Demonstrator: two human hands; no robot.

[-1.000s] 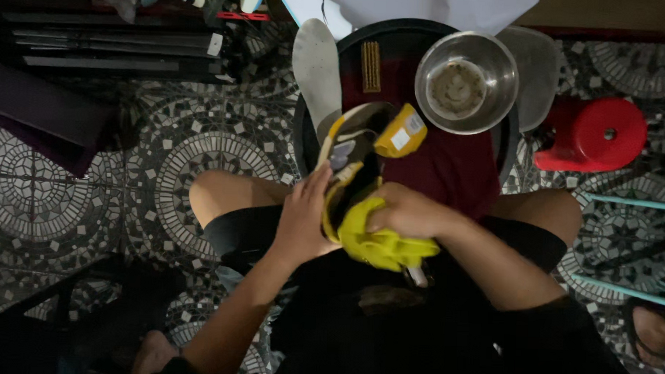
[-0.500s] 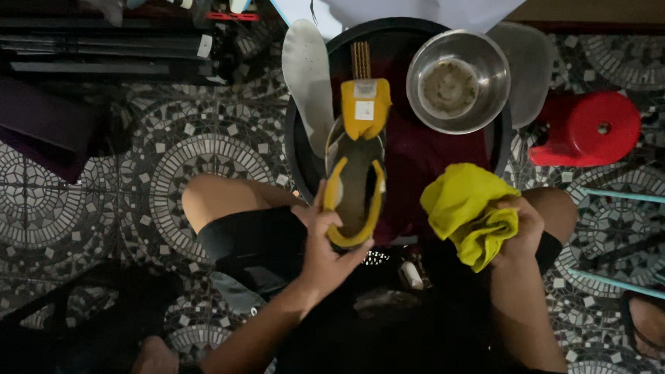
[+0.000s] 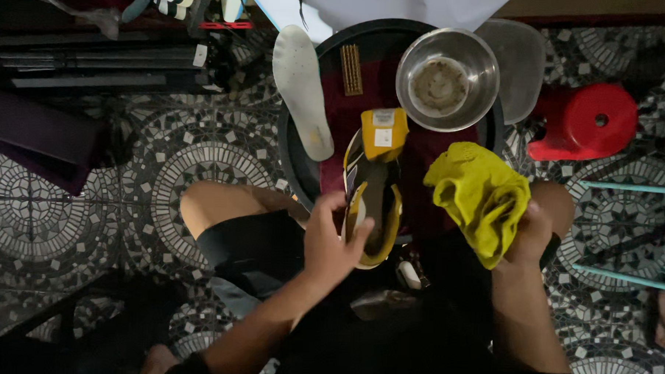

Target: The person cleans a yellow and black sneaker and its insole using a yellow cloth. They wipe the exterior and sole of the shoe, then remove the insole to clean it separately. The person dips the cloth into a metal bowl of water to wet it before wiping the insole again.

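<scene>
- Left hand (image 3: 330, 242): fingers curl around the heel end of the yellow-and-black shoe (image 3: 373, 196), gripping its rim.
- The shoe's long axis runs away from the person, toe toward the steel bowl (image 3: 447, 79), over the round dark tray (image 3: 308, 157).
- Right hand (image 3: 530, 234): fingers pinch the crumpled yellow cloth (image 3: 478, 196), just right of the shoe, apart from it.
- White insole (image 3: 300, 90) lies left.

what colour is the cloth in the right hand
Yellow; the cloth shows clearly in the head view, held in the right hand.
</scene>
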